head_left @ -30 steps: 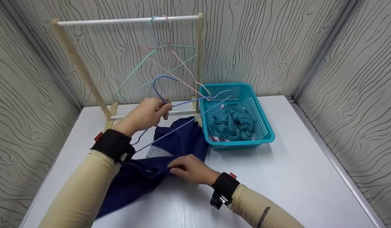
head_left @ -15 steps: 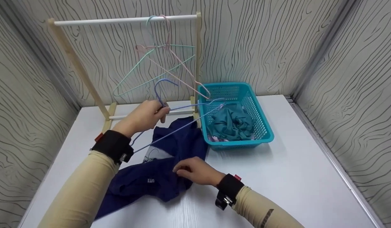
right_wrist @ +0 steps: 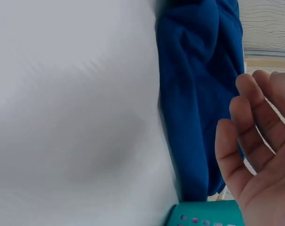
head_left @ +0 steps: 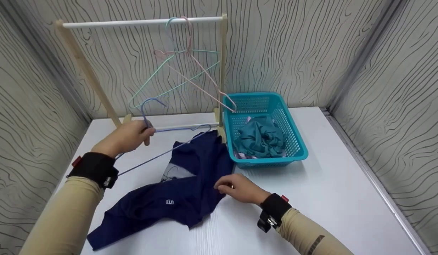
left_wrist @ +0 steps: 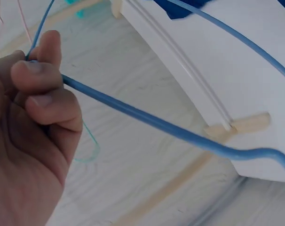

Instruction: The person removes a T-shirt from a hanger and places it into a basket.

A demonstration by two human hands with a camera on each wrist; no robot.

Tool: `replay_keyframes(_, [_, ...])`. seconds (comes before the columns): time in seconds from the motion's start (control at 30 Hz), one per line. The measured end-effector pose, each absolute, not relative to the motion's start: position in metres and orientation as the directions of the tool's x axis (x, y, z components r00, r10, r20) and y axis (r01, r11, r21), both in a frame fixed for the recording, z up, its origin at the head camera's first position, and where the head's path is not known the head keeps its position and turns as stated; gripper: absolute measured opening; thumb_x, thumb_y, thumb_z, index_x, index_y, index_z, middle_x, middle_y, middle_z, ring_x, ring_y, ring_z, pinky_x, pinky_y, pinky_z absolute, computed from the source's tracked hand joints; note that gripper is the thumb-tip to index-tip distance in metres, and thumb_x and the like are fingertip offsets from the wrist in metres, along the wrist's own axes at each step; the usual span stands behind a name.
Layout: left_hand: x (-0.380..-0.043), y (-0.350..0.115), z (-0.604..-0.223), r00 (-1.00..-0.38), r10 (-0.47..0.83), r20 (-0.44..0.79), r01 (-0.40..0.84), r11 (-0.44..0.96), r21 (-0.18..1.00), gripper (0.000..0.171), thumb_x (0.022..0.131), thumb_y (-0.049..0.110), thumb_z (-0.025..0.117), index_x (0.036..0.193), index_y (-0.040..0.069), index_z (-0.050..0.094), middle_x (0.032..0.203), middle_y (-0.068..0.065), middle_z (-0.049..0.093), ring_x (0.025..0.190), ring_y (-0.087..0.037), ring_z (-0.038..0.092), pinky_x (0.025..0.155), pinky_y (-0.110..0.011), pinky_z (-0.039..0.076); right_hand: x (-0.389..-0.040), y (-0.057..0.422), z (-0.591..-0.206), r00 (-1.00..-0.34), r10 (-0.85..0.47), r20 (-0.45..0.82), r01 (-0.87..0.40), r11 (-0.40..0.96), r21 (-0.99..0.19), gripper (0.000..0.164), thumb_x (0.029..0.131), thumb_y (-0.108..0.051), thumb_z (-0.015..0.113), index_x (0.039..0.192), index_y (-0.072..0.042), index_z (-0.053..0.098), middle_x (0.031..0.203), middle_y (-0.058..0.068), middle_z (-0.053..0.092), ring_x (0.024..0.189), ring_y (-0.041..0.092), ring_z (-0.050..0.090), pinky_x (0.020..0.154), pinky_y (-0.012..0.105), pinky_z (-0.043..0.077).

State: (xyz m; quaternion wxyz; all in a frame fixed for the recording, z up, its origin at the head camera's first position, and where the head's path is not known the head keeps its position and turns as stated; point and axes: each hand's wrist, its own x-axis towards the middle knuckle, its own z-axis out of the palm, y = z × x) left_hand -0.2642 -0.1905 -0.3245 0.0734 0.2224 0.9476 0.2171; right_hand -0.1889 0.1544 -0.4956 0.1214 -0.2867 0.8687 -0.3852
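Note:
In the head view my left hand (head_left: 128, 136) grips a blue hanger (head_left: 162, 154) at the base of its hook and holds it over the table's left side. The left wrist view shows its fingers curled at the neck of the blue wire. A dark navy shirt (head_left: 201, 177) with small white lettering and a pale print lies crumpled on the white table. Just off the shirt's right edge is my right hand (head_left: 240, 187), holding nothing. Its fingers (right_wrist: 241, 113) are loosely bent in the right wrist view, with the navy cloth beyond them.
Behind stands a wooden rack with a white rail (head_left: 141, 23). A mint hanger (head_left: 148, 83) and a pink hanger (head_left: 205, 69) hang from it. To its right a teal basket (head_left: 293, 141) holds a crumpled green garment (head_left: 261, 136) and some pink cloth. Patterned walls enclose the table.
My left hand has moved left and down with the blue hanger. My right hand has let go of the shirt and drawn back to the right. The shirt's near part has dropped flatter, showing its lettering.

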Motion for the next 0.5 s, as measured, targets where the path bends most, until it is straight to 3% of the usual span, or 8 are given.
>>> replay_keyframes(0.13, [-0.264,-0.218,-0.327,-0.922,0.380,-0.069,0.321,0.854,0.409,0.037,0.105,0.025,0.042,0.088,0.003,0.067,0.090,-0.012,0.068,0.079,-0.023,0.058,0.076,-0.044,0.047,-0.188,0.157,-0.496,-0.800,-0.600,0.008,-0.405,0.530,-0.745,0.024,0.101,-0.020,0.054,0.113,-0.007,0.070,0.100,0.007,0.073,0.086,0.009,0.065,0.074,0.020,0.050])
replay_keyframes(0.3, [-0.264,-0.251,-0.331,-0.944,0.314,-0.099,0.255,0.888,0.383,0.037,0.105,0.026,0.041,0.096,-0.001,0.065,0.084,-0.011,0.068,0.077,-0.023,0.059,0.070,-0.039,0.046,-0.188,0.159,-0.497,-0.801,-0.599,0.000,-0.400,0.535,-0.744,0.024,0.101,-0.020,0.054,0.113,-0.007,0.070,0.099,0.005,0.073,0.087,0.010,0.066,0.075,0.021,0.050])
replay_keyframes(0.5, [-0.268,-0.282,-0.329,-0.978,0.168,-0.125,0.119,0.936,0.332,0.044,0.105,0.026,0.038,0.092,-0.005,0.066,0.088,-0.018,0.068,0.078,-0.028,0.056,0.067,-0.039,0.045,-0.190,0.159,-0.498,-0.802,-0.596,-0.028,-0.382,0.548,-0.744,0.024,0.101,-0.021,0.054,0.113,-0.008,0.070,0.097,0.001,0.072,0.085,0.006,0.064,0.074,0.021,0.049])
